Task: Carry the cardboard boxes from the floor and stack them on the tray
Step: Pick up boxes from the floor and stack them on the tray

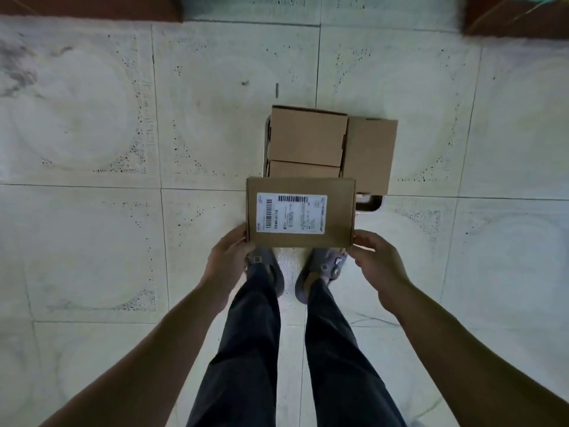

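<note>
Left hand: the left hand (pixel 229 257) grips the near left corner of the labelled box (pixel 300 211), fingers curled round its edge.
Load: the labelled box is carried flat with its shipping label up, off the tiled floor (pixel 92 118), held between both hands above the person's grey slippers (pixel 323 266).
Stack: just beyond it, a plain top box (pixel 308 135) sits on a lower box (pixel 303 169); a side box (pixel 371 155) lies against them on the right.
Tray: the metal tray (pixel 371 204) shows only at its left rim and near right corner, with the plain boxes covering the rest.
Right hand: the right hand (pixel 374 257) pinches the near right corner of the labelled box, thumb on top.
Done: at least three boxes appear to be loaded on the tray.
Left: the labelled box is not yet set down and likely goes on the stack next. Whether more boxes wait on the floor cannot be told from this view.
</note>
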